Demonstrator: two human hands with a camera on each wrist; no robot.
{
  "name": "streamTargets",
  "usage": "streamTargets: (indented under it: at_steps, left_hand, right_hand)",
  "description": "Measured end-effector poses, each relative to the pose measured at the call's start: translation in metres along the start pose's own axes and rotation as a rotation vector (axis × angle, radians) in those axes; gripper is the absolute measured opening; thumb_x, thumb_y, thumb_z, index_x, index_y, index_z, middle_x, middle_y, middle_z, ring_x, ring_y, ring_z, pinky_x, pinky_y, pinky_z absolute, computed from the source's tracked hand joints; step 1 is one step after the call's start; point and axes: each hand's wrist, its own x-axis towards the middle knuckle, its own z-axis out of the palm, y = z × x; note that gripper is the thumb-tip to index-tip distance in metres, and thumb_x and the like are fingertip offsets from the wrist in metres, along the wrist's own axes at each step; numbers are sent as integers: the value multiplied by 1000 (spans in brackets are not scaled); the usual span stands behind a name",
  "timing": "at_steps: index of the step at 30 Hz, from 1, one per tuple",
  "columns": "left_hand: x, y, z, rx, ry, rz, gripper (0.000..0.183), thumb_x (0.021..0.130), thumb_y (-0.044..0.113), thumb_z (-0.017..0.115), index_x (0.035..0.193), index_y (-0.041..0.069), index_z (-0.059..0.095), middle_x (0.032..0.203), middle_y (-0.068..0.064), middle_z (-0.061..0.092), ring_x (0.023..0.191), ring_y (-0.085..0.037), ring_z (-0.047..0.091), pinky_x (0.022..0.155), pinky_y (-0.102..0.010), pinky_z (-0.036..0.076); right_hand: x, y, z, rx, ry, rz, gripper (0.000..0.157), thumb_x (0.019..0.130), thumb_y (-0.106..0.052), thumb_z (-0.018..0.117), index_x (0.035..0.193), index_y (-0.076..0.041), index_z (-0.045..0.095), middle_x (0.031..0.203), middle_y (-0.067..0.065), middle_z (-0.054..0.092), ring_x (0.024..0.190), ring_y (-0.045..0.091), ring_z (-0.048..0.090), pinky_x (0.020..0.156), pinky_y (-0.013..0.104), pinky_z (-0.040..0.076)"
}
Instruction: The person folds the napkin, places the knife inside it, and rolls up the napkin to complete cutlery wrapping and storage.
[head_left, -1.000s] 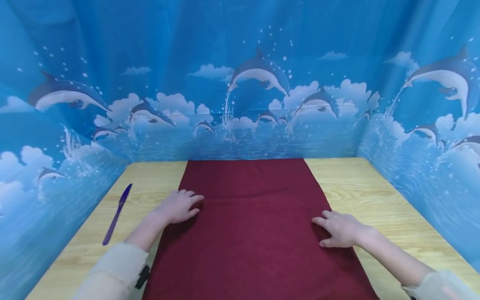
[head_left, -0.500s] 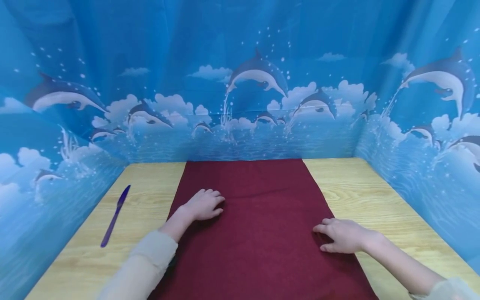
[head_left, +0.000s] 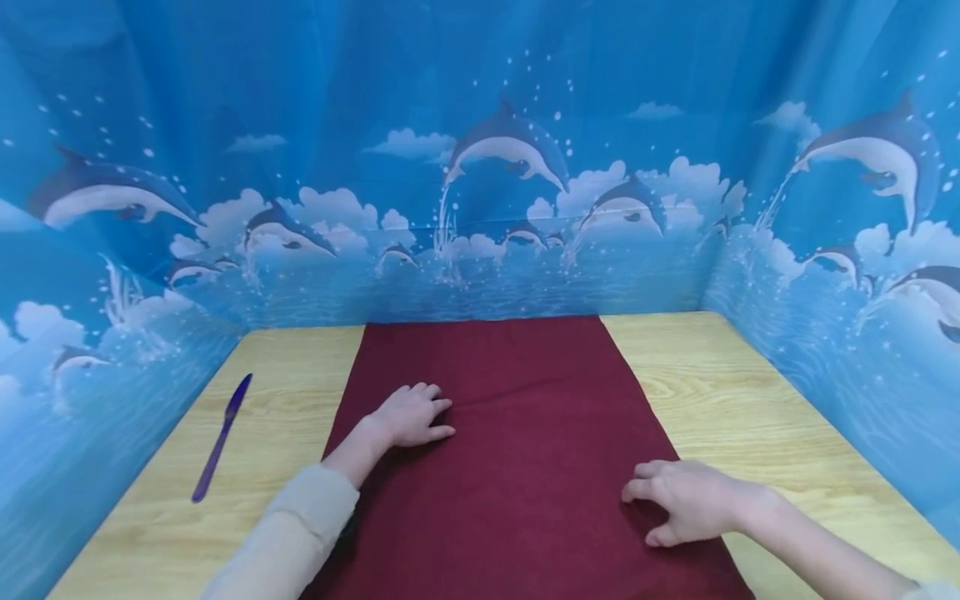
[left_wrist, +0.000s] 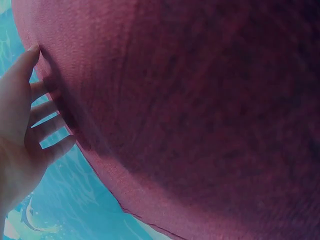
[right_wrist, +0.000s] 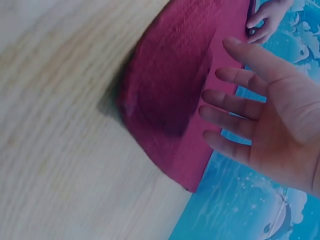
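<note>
A dark red cloth (head_left: 517, 467) lies spread down the middle of the wooden table, with a faint crease across its upper part. Over its left half is my left hand (head_left: 414, 416), fingers spread and relaxed; the left wrist view shows the fingertips (left_wrist: 35, 49) close to the cloth. My right hand (head_left: 686, 502) is at the cloth's right edge, its fingers slightly bent. In the right wrist view those fingers (right_wrist: 232, 102) are parted with nothing between them. Whether either hand presses on the cloth, I cannot tell.
A purple plastic knife (head_left: 222, 437) lies on the wooden table (head_left: 292, 375), left of the cloth. Blue curtains (head_left: 480, 275) printed with dolphins stand along the back and both sides of the table.
My left hand has moved right, from the cloth's left edge further over the cloth. The right hand has come a little nearer to me along the right edge.
</note>
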Motion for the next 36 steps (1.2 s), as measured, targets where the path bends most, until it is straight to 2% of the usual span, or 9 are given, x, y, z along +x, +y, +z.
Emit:
streamTargets:
  at_steps: [5,9,14,20,24,27,30,33,36]
  left_hand:
    - [-2,-1,0,-22,-36,-24,61,89,53,54,134,12,52,129,-9,50,117,-24,45,97,-44,38]
    - [-1,-2,0,-31,-64,-45,64,88,55,53,137,14,49,134,-9,46,122,-25,42,100,-46,35]
    - [0,-2,0,-68,-82,-62,66,88,55,54,138,13,47,136,-10,44,125,-26,39,103,-49,32]
    - [0,-3,0,-99,-77,-77,69,86,55,55,136,9,48,137,-10,45,126,-26,39,104,-49,31]
    - [0,-3,0,-102,-83,-72,69,86,55,55,136,8,48,137,-11,45,126,-27,39,104,-49,31]
    - [-1,-3,0,-94,-78,-59,69,87,55,55,135,7,49,136,-12,46,125,-28,40,104,-50,31]
    - [-1,-3,0,-66,-64,-44,68,86,55,55,134,7,50,134,-11,47,124,-27,42,103,-49,32]
    - [-1,-4,2,-34,-43,-28,67,86,56,55,132,7,52,131,-10,49,121,-26,44,101,-47,34]
    - [0,-4,2,-4,-24,-7,66,87,56,54,131,7,52,129,-10,51,119,-26,45,100,-46,36]
  right_hand:
    - [-3,-11,2,51,-67,-9,40,66,-48,77,90,-24,57,87,-14,47,75,1,46,61,27,44]
    - [-5,-20,9,-69,-98,0,49,59,-51,80,90,-22,55,89,-10,50,80,7,51,63,31,45]
    - [-8,-31,15,-269,-78,10,56,57,-49,79,98,-17,58,98,1,56,88,17,56,66,37,46]
    - [-10,-45,18,-353,-91,45,69,62,-64,71,109,-13,62,107,8,61,97,24,58,69,41,47]
    - [-5,-54,23,-390,-125,46,65,64,-64,70,107,-17,60,110,6,61,98,22,59,66,38,48]
    - [-3,-58,29,-453,-60,-13,50,64,-51,75,98,-19,59,105,2,62,86,19,59,58,32,46]
    - [-1,-57,37,-553,168,-125,30,64,-35,72,83,-19,56,89,-1,61,67,15,54,46,25,36]
    - [0,-55,43,-592,333,-169,26,59,-25,69,76,-18,51,81,-1,57,60,14,49,43,24,30]
    - [-1,-54,42,-575,291,-105,33,56,-26,73,80,-17,51,84,0,57,65,16,51,47,27,36]
